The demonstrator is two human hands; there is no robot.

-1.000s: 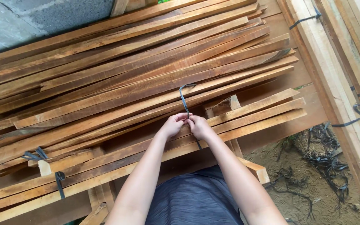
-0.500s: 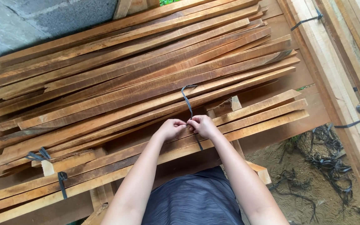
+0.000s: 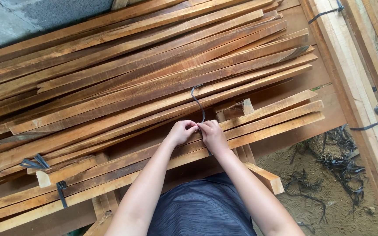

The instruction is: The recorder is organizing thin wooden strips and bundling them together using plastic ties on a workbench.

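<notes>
Head view, looking down on a stack of long, rough-sawn brown wooden slats [image 3: 145, 83] that run slantwise from lower left to upper right. The left hand [image 3: 181, 132] and right hand [image 3: 213, 135] meet knuckle to knuckle at the near edge of a small bundle of three pale brown wooden slats [image 3: 281, 116]. Both hands are closed, fingertips pinched on a thin dark plastic strap [image 3: 197, 101]. From the grip the strap rises away from the person in a loose curve and ends free above the large stack. A short stretch of the same strap shows just below the right hand, passing down over the bundle's near face. Whether the two ends are knotted inside the grip cannot be told, since the fingers hide that spot.

Far to the left of the grip, a second dark strap [image 3: 60, 192] is tied around the same bundle, with loose ends lying on the wood. A cut wooden block [image 3: 235, 109] stands just beyond the right hand. To the right of the grip and nearer the person, a heap of discarded dark strap pieces [image 3: 340, 159] lies on sandy ground [image 3: 311, 175].
</notes>
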